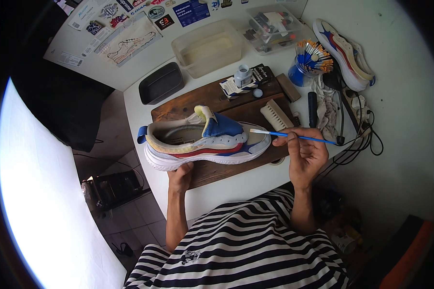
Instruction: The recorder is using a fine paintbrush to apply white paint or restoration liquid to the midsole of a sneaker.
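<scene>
A running shoe (212,155) with blue, red and cream panels and a white sole is held sideways above a dark wooden board (212,179), its toe pointing right. Around the sole near the heel, my left hand (180,177) is closed; its fingers beneath the shoe are hidden. My right hand (307,153) pinches a thin blue paintbrush (287,135), whose pale bristles point left at the shoe's toe area. Whether the bristles touch the shoe I cannot tell. Inside the shoe lies a coiled metal spring (182,129). Its laces are out.
Behind the board's middle stand an open paint jar (243,76) on a small box and its cap (258,93). A scrubbing brush (277,115) lies near my right hand. Farther back are plastic tubs (208,48), a cup of paintbrushes (304,72), another shoe (345,55) and black cables (366,130).
</scene>
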Demonstrator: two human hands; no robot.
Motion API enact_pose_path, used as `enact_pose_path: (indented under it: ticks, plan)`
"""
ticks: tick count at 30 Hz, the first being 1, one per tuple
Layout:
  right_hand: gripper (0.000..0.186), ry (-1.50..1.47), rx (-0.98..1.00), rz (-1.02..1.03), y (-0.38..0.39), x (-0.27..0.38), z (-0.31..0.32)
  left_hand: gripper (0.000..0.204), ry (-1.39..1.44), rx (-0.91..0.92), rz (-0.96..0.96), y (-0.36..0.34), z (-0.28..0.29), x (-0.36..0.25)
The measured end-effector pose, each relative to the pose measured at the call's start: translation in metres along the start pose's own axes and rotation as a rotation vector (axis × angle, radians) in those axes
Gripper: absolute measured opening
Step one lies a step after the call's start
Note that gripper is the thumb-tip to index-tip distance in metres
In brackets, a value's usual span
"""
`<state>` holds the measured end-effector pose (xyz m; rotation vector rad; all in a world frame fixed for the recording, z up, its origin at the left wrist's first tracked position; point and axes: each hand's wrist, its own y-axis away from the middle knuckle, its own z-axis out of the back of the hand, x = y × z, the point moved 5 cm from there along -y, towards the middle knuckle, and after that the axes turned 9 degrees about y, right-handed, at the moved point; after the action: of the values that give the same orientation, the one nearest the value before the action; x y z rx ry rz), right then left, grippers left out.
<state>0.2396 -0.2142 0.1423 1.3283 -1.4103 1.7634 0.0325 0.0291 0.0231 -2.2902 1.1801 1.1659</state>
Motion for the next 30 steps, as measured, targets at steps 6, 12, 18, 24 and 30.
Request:
enact_pose_path:
  ticks: [6, 12, 18, 24, 30]
  plan:
    - [0.013, -0.035, 0.068, -0.023, 0.007, 0.002, -0.019, 0.063, -0.040, 0.021, -0.025, -0.004, 0.001, -0.001]
    - [0.011, 0.028, 0.072, -0.040, 0.009, -0.006, -0.010, 0.063, -0.047, 0.021, -0.002, -0.003, 0.009, 0.003]
    - [0.011, 0.002, 0.132, -0.034, 0.013, 0.002, -0.019, 0.063, -0.051, 0.018, -0.011, -0.003, 0.005, -0.001]
    - [0.011, 0.012, 0.044, -0.045, 0.011, -0.004, -0.007, 0.063, -0.039, 0.016, -0.004, -0.003, 0.004, -0.001]
    - [0.013, -0.001, 0.067, -0.023, 0.012, -0.010, -0.005, 0.060, -0.019, 0.042, 0.000, -0.004, 0.010, 0.002]
